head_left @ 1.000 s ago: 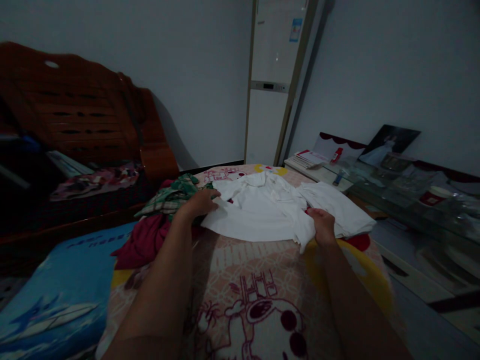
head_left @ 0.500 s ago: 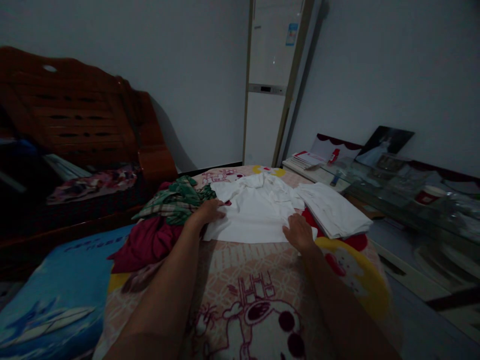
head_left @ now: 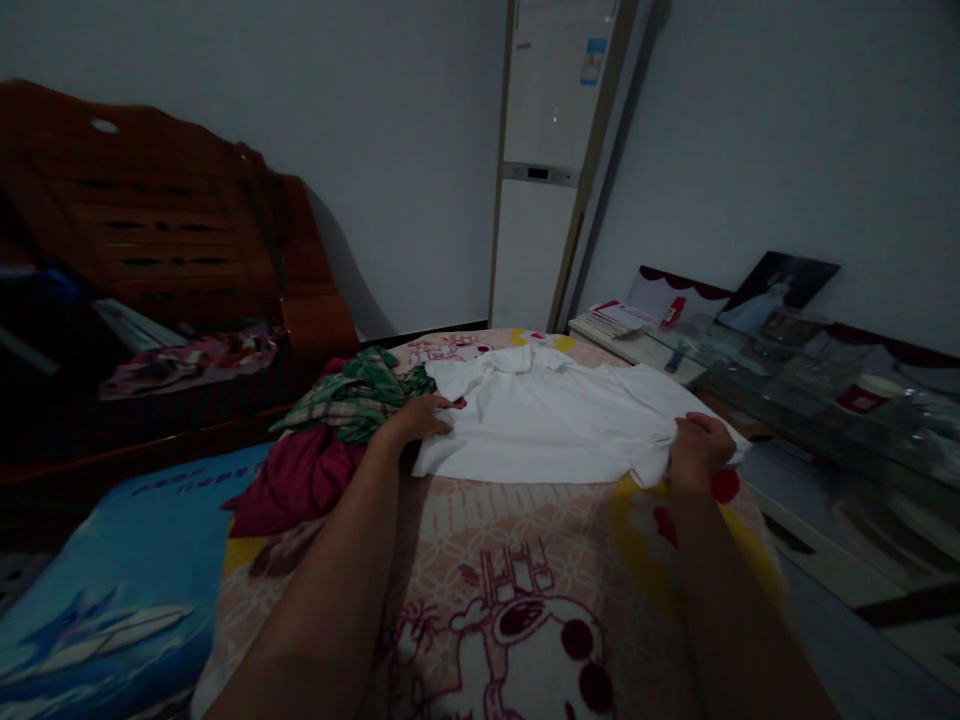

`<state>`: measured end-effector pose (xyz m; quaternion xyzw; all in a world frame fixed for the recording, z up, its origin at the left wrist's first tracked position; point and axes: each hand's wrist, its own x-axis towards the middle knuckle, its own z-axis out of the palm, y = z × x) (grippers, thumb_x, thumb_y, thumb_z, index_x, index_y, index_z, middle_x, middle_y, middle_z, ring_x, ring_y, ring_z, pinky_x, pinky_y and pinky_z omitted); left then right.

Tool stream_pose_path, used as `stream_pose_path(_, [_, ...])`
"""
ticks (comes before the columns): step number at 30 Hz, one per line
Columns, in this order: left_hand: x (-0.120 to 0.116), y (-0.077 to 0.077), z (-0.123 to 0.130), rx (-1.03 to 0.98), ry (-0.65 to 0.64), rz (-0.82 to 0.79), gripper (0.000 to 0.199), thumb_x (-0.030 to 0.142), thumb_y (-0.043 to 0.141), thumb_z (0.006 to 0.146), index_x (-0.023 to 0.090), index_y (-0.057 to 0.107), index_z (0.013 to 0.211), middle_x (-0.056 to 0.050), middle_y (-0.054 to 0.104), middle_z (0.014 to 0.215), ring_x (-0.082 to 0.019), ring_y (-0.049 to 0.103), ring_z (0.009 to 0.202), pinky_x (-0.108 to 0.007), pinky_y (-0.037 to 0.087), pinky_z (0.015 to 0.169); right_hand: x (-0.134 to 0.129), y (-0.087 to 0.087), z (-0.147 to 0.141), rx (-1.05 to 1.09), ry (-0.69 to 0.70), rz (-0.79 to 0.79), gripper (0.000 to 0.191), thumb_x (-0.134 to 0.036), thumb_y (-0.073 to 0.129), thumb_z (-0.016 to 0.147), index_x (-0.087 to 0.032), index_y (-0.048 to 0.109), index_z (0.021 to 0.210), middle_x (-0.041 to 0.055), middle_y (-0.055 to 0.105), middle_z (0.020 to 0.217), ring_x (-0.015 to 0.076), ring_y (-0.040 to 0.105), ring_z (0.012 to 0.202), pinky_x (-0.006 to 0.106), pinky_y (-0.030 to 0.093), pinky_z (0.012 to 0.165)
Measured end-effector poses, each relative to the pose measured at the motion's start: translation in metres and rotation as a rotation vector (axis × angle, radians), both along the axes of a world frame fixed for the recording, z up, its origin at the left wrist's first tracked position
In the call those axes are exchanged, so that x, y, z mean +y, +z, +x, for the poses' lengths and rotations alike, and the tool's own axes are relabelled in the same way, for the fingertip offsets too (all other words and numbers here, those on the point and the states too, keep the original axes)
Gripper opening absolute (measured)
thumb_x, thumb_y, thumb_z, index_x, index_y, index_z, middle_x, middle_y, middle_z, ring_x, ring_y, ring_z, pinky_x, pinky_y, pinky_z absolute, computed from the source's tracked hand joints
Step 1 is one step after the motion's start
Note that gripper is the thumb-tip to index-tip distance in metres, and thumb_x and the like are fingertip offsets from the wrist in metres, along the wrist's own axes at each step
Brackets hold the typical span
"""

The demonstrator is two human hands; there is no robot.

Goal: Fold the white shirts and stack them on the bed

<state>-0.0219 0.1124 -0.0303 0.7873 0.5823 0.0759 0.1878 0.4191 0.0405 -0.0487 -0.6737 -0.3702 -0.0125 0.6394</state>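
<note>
A white shirt (head_left: 547, 425) lies spread across the cloth-covered surface, its near edge running almost straight from left to right. My left hand (head_left: 424, 418) rests on the shirt's left side with its fingers stretched out and apart. At the other side, my right hand (head_left: 701, 445) is closed on the shirt and pulls its fabric wide. The shirt now covers most of a folded white pile at the right; its separate outline is hard to make out. Beside my left forearm lie a green plaid cloth (head_left: 364, 395) and a dark red cloth (head_left: 296, 490), both crumpled.
The patterned cover (head_left: 480, 520) carries cartoon figures. A wooden bench (head_left: 157, 220) stands at left, near a blue padded piece (head_left: 127, 570). On the right is a glass-topped cabinet (head_left: 795, 400) with a paper cup (head_left: 866, 393). A tall white air conditioner (head_left: 536, 230) stands behind.
My right hand has moved right and closed on the shirt, drawing its right side out over the folded white pile. My left hand has stayed nearly in place.
</note>
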Motion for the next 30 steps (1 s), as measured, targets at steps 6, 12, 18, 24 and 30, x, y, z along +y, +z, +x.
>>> stream_pose_path(6, [0.004,-0.004,0.0,0.02,0.015,0.04,0.053,0.025,0.066,0.073,0.021,0.065,0.126,-0.007,0.066,0.125,-0.024,0.063,0.11,-0.024,0.045,0.092,-0.014,0.019,-0.075,-0.443,0.419,-0.116,0.02,-0.027,0.053,0.08,-0.015,0.068,0.083,0.0085,0.069,0.081,0.0217,0.063,0.078,0.036,0.048,0.077])
stream_pose_path(12, [0.004,-0.006,-0.003,-0.093,0.019,0.077,0.041,0.027,0.052,0.084,0.018,0.069,0.12,-0.007,0.073,0.102,-0.019,0.065,0.084,-0.022,0.046,0.074,-0.031,-0.016,-0.162,-0.96,1.1,-0.324,0.025,-0.019,0.064,0.078,-0.017,0.065,0.103,0.0116,0.066,0.11,0.0234,0.059,0.102,0.037,0.047,0.09])
stream_pose_path(18, [0.003,-0.003,-0.007,-0.134,-0.003,0.079,0.05,0.014,0.059,0.069,0.019,0.071,0.117,-0.003,0.07,0.091,-0.016,0.058,0.077,-0.021,0.042,0.069,-0.035,-0.019,-0.184,-1.208,0.9,-0.468,0.019,-0.005,0.05,0.081,-0.016,0.063,0.089,0.0119,0.063,0.095,0.0243,0.056,0.096,0.034,0.045,0.085])
stream_pose_path(24, [-0.003,0.016,-0.016,-0.278,-0.053,0.0,0.054,0.017,0.06,0.068,0.018,0.068,0.121,0.002,0.061,0.072,-0.013,0.053,0.067,-0.02,0.04,0.062,-0.027,-0.01,-0.171,-0.96,0.941,-0.447,0.024,-0.004,0.049,0.075,-0.016,0.065,0.087,0.0064,0.066,0.086,0.0182,0.059,0.081,0.028,0.043,0.076])
stream_pose_path(30, [-0.003,0.013,-0.01,-0.135,-0.067,0.024,0.05,0.013,0.062,0.065,0.017,0.072,0.114,-0.002,0.072,0.092,-0.018,0.062,0.083,-0.021,0.045,0.075,-0.04,-0.013,-0.17,-1.096,1.056,-0.419,0.028,-0.017,0.062,0.077,-0.015,0.063,0.106,0.0097,0.063,0.101,0.0219,0.055,0.094,0.033,0.043,0.084])
